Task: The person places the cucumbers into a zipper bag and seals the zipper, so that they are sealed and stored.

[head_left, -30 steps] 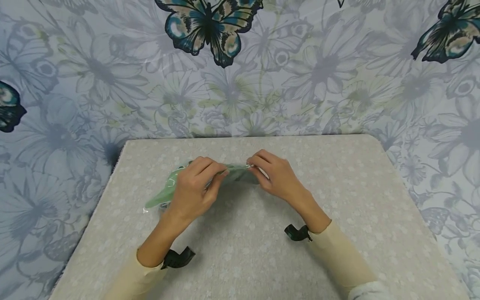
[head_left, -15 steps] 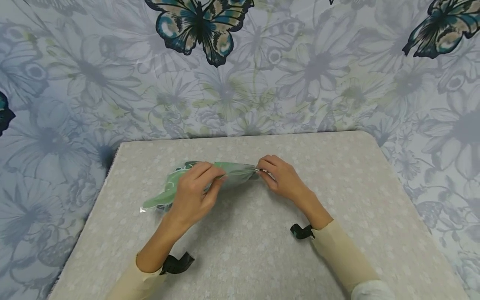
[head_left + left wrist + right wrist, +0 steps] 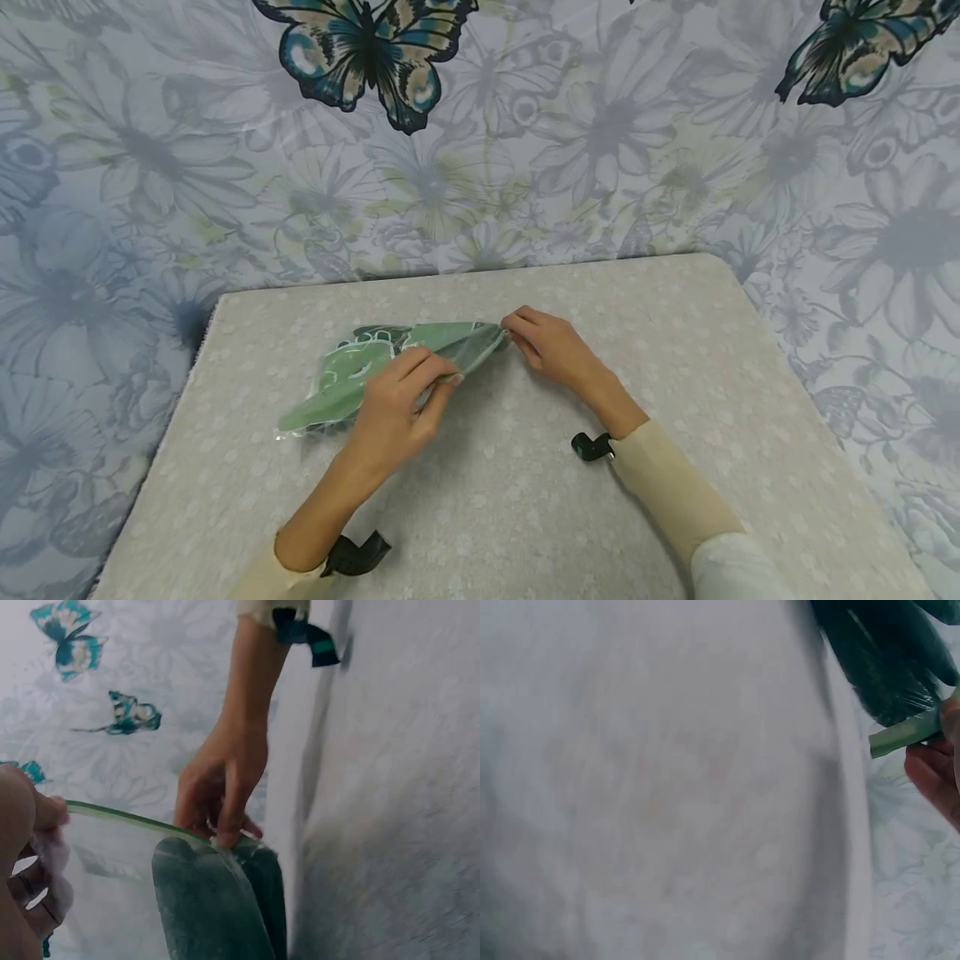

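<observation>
A clear plastic zip bag (image 3: 352, 367) with green contents lies tilted above the table in the head view, white markings showing on it. My left hand (image 3: 408, 400) pinches the near edge of its top between thumb and fingers. At the bag's right corner, my right hand (image 3: 551, 346) pinches the end of the zip strip. In the left wrist view, the green-edged zip strip (image 3: 124, 814) runs from one hand to the other, with dark green rounded pieces (image 3: 206, 900) inside the bag below it. The right wrist view catches the fingers (image 3: 934, 769) at the strip's end.
A pale patterned cloth covers the table (image 3: 600, 517). Behind its far edge rises a floral wall (image 3: 600, 167) with printed butterflies. A black strap (image 3: 358, 554) sticks out from the left wrist, another strap (image 3: 591, 447) from the right.
The hands have moved apart along the bag's top. My left hand has come lower and nearer, so more of the green bag shows. The head view has shifted slightly.
</observation>
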`<act>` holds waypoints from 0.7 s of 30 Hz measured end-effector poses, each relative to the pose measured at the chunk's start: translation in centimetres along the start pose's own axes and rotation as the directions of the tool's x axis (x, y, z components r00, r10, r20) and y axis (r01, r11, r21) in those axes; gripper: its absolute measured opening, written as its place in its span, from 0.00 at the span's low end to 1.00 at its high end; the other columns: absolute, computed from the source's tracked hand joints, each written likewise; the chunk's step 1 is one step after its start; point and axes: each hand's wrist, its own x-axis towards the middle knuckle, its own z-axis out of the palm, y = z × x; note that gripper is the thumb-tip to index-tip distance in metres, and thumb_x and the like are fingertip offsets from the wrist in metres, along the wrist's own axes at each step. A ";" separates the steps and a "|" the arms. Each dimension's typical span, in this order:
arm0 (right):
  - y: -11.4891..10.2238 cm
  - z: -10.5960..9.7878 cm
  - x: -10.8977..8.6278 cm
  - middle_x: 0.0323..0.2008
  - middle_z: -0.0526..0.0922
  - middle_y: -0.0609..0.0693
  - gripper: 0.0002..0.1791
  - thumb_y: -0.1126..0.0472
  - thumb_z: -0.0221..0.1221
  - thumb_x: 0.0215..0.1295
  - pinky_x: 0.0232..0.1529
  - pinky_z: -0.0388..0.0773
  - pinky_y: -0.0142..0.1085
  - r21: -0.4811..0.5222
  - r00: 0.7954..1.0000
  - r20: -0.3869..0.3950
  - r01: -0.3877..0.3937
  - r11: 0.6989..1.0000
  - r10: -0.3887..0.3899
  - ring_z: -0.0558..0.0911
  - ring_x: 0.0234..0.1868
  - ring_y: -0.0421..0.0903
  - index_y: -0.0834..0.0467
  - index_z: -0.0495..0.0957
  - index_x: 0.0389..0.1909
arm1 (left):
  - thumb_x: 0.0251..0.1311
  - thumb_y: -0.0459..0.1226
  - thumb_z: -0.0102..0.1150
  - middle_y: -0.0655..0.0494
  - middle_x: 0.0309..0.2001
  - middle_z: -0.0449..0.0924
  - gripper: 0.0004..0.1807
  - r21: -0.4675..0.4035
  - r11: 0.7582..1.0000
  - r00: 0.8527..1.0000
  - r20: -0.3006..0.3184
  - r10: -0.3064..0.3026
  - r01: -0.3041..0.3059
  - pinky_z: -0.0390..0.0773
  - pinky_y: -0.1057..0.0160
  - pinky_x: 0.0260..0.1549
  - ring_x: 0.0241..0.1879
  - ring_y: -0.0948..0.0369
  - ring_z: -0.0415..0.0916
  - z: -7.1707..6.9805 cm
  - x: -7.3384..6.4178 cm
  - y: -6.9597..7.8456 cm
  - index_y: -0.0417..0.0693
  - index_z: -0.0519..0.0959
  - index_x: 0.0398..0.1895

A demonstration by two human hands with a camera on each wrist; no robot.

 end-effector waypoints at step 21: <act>1.1 -0.2 -0.3 0.42 0.84 0.48 0.08 0.61 0.66 0.75 0.41 0.85 0.41 -0.191 0.950 0.269 0.213 0.958 -0.158 0.85 0.42 0.46 0.56 0.79 0.50 | 0.76 0.41 0.65 0.69 0.34 0.73 0.04 -0.205 0.956 0.911 0.398 -0.112 0.208 0.73 0.68 0.33 0.32 0.71 0.68 0.6 -1.6 0.1 0.63 0.82 0.40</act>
